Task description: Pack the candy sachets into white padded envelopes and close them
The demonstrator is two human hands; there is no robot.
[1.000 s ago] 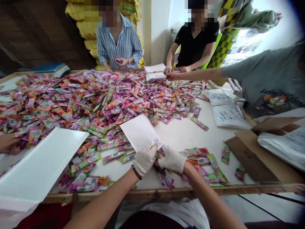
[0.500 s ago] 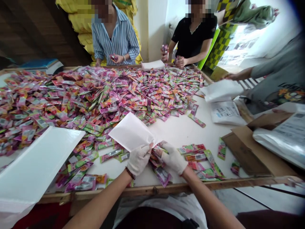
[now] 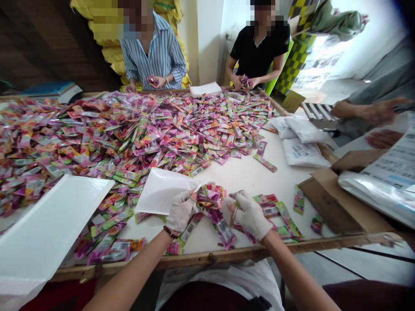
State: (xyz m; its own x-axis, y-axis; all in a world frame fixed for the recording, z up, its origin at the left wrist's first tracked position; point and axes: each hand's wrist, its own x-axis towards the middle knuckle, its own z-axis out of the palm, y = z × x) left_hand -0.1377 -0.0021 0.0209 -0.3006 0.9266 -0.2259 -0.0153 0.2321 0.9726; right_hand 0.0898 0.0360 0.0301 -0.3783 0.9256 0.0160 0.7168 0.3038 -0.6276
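Note:
My left hand (image 3: 180,210), in a pale glove with bare fingertips, grips a white mailer envelope (image 3: 162,190) at its mouth. A bunch of colorful snack sachets (image 3: 210,196) sticks out at that mouth, beside the left fingers. My right hand (image 3: 251,214), gloved the same way, is to the right of the bunch and apart from it. Its fingers are bent and spaced, with no sachet visible in them, though the palm side is hidden. Loose sachets lie under and around both hands, among them a purple one (image 3: 223,229).
A big sachet heap (image 3: 129,134) covers the table's far and left parts. Another white envelope (image 3: 61,224) lies left. Filled mailers (image 3: 303,152) and an open carton (image 3: 333,201) are right. Two people stand across the table; another person's hands (image 3: 385,116) are at right.
The right hand has drawn away from the envelope's mouth, leaving the sachets in view there. The envelope has turned and shifted left. At right, another mailer now lies on the pile.

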